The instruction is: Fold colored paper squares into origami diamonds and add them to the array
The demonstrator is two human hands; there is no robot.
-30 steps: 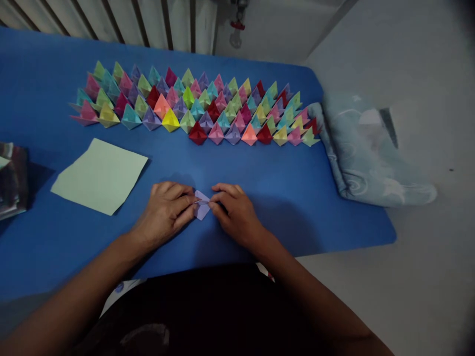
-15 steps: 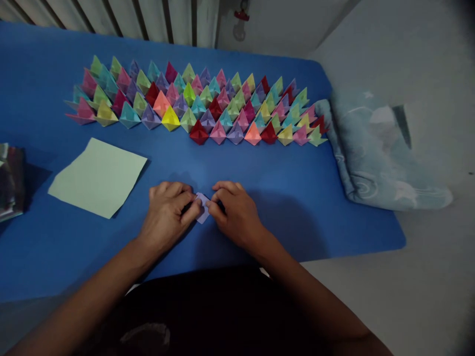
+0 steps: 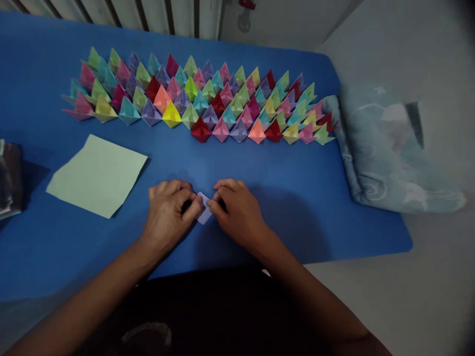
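Observation:
A small folded piece of lilac paper [image 3: 204, 213] is pinched between my two hands, low over the blue table. My left hand [image 3: 170, 207] grips its left side between thumb and forefinger, the other fingers curled. On the opposite side, my right hand [image 3: 237, 210] pinches the paper's right edge with thumb and forefinger. My fingertips hide part of the paper's folds. Beyond my hands stand several rows of colourful folded paper boats [image 3: 200, 101]. To the left of my left hand lies a flat pale green sheet of paper [image 3: 98, 175].
The blue table [image 3: 178, 158] has a rounded right end. A folded light blue blanket [image 3: 386, 153] lies over that end. At the far left edge stands a dark, shiny package [image 3: 9, 180]. White slats [image 3: 181, 17] run behind the table.
The view has shifted slightly, so the table's far things sit a little differently in frame. Both hands keep their pinch on the lilac paper, with hardly any visible movement.

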